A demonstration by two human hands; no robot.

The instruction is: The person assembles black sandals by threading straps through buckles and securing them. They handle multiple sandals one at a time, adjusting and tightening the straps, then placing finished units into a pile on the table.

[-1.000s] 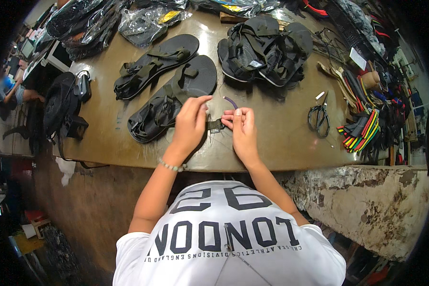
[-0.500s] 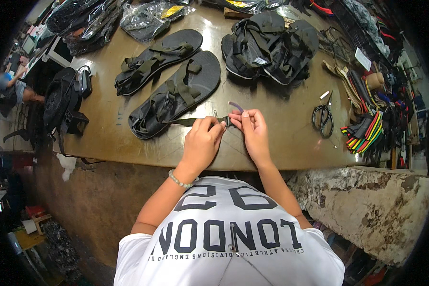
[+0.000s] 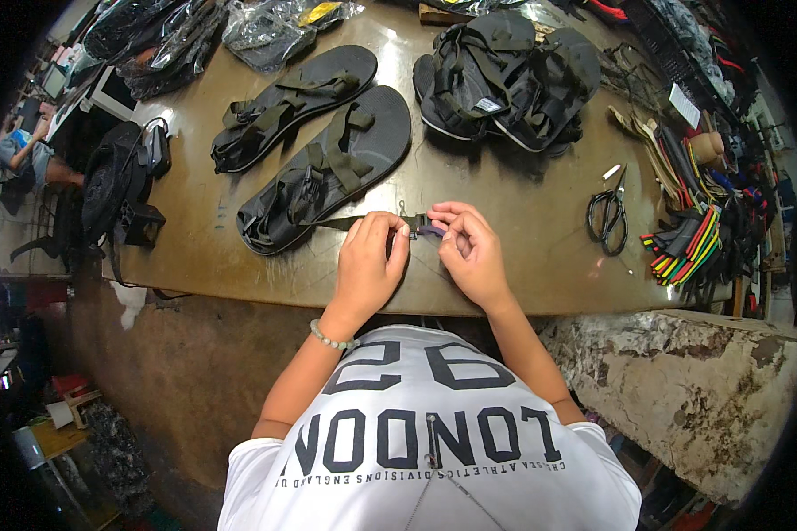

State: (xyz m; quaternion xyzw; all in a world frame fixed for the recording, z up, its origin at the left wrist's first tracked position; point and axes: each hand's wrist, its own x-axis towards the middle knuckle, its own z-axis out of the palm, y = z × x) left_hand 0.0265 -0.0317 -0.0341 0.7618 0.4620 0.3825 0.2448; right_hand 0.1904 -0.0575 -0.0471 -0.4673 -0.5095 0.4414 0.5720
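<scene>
Tight work at the desk [image 3: 540, 248], where the left hand [image 3: 369, 255] pinched the strap [image 3: 335, 223] of a sandal [image 3: 376, 146] and, just beside, the right hand [image 3: 471, 252] gripped a purple cord [image 3: 430, 230]!

on the glossy brown flat table [image 3: 540, 274], a long black sandal with olive fabric straps [image 3: 332, 173] lies left of the middle, a second such sandal [image 3: 297, 106] behind and left of it. a narrow dark fabric strap [image 3: 335, 223] runs right from the nearer sandal to the bare left hand [image 3: 369, 261], just left of the bare right hand [image 3: 474, 252], a short purple cord [image 3: 430, 230] between them. right of the pair sits a heap of black strapped sandals [image 3: 505, 84]; nearer and farther right lie black-handled metal scissors [image 3: 617, 194], left of a bundle of multicoloured strips [image 3: 686, 248]. a clear plastic bag [image 3: 270, 37] lies behind the pair.
</scene>
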